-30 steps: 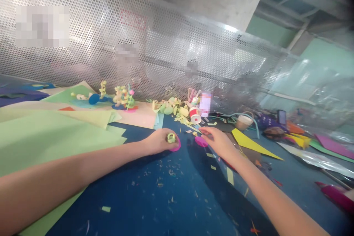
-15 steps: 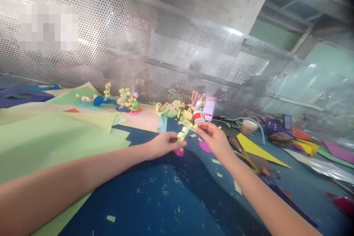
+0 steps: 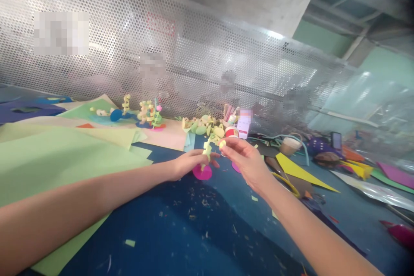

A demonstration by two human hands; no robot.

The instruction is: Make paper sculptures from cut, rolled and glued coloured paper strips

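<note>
My left hand [image 3: 187, 164] is closed on a small paper model, a pale yellow-green stem [image 3: 207, 151] standing up from a round magenta base [image 3: 202, 174]. The stem leans slightly. Just to its right, apart from it, my right hand [image 3: 247, 157] pinches a small pale yellow piece [image 3: 222, 143] between thumb and fingertips. Behind that hand a second magenta disc [image 3: 235, 167] lies partly covered. A red and white tub [image 3: 231, 132] stands beyond my right fingers. Left of it sits a pile of pale yellow and green cut pieces [image 3: 207, 127].
Large pale green sheets [image 3: 64, 159] cover the left of the blue table [image 3: 181, 233]. Finished-looking paper models [image 3: 148, 114] stand at the back. On the right are a yellow paper triangle [image 3: 302, 172], a cup [image 3: 289, 145] and a phone [image 3: 336, 141]. A perforated metal screen [image 3: 194, 69] closes the far side.
The model in my left hand has turned more upright and shifted left, showing more of its magenta base. My right hand has moved slightly left with the small yellow piece.
</note>
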